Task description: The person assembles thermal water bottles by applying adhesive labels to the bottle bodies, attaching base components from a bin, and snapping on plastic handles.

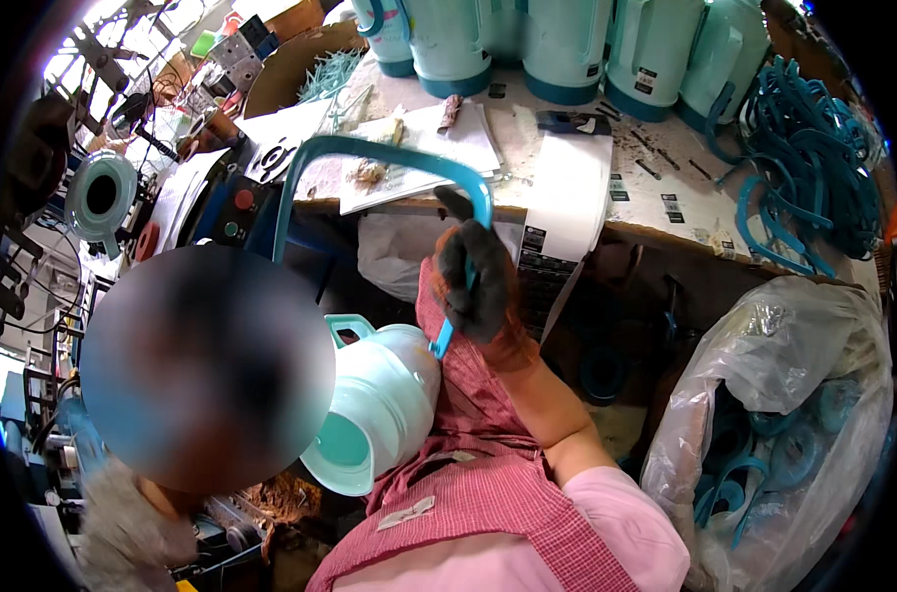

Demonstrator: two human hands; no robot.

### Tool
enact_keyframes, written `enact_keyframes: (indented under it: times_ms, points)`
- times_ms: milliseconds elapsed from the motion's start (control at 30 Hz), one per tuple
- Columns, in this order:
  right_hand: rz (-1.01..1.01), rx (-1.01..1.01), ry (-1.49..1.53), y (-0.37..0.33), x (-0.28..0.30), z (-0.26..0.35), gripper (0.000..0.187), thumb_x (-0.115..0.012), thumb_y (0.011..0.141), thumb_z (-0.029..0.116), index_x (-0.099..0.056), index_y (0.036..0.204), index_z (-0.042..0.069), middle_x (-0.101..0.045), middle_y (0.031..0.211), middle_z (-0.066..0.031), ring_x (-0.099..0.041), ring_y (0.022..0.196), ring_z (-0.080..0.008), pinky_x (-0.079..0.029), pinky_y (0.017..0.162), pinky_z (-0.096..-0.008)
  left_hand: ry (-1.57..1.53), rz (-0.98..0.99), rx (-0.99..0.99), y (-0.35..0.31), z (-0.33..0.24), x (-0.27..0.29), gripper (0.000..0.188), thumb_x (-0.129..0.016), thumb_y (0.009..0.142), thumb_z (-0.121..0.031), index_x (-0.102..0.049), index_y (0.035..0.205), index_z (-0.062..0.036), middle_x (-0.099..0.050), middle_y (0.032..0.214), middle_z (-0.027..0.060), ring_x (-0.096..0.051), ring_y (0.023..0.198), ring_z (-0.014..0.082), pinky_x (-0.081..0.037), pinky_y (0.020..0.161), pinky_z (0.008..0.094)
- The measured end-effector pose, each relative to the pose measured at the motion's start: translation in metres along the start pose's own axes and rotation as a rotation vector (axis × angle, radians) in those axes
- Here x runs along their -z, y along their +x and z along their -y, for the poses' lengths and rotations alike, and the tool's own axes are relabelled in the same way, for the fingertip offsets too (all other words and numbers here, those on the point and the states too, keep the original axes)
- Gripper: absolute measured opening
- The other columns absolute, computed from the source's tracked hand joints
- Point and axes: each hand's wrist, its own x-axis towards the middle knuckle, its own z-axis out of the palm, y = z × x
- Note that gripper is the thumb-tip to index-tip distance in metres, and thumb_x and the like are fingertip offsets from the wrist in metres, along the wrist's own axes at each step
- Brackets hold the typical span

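Observation:
My right hand (478, 281), in a dark and orange work glove, is shut on a long curved teal plastic strip (389, 148). The strip arches up from my fist, over to the left, and down toward the bench edge. Its lower end pokes out under my fist, right at the rim of a mint-green plastic jug body (384, 395). The jug lies on its side on my pink checked apron (478, 483), open end down and left, with a small teal handle loop at its top. My left hand is not visible.
A row of mint and teal jugs (567, 49) stands at the back of the workbench (655, 212). Papers (419, 148) and a label strip (567, 197) lie on it. Teal strips (813, 168) pile up right; a clear bag of teal parts (784, 424) sits below. A button panel (239, 212) is left.

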Motion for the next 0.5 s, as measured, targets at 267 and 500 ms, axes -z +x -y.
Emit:
enact_keyframes:
  times_ms: [267, 500]
  points:
    - [0.022, -0.237, -0.26, -0.023, -0.011, -0.035, 0.042, -0.041, 0.096, 0.032, -0.036, 0.132, 0.011, -0.04, 0.065, 0.0009, -0.034, 0.039, -0.0037, -0.028, 0.031, -0.0185, -0.185, -0.274, 0.487, -0.102, -0.057, -0.137, 0.022, -0.063, 0.077, -0.014, -0.061, 0.097, -0.0052, -0.061, 0.092, 0.0129, -0.058, 0.083, 0.0272, -0.047, 0.072, 0.0372]
    - [-0.07, -0.381, -0.26, -0.036, -0.03, -0.035, 0.043, -0.048, 0.093, 0.028, -0.038, 0.128, 0.005, -0.043, 0.068, 0.0001, -0.036, 0.043, -0.0036, -0.028, 0.036, -0.0179, -0.245, -0.324, 0.472, -0.113, -0.057, -0.167, 0.022, -0.061, 0.078, -0.013, -0.061, 0.099, -0.0043, -0.061, 0.095, 0.013, -0.059, 0.085, 0.0267, -0.047, 0.074, 0.0361]
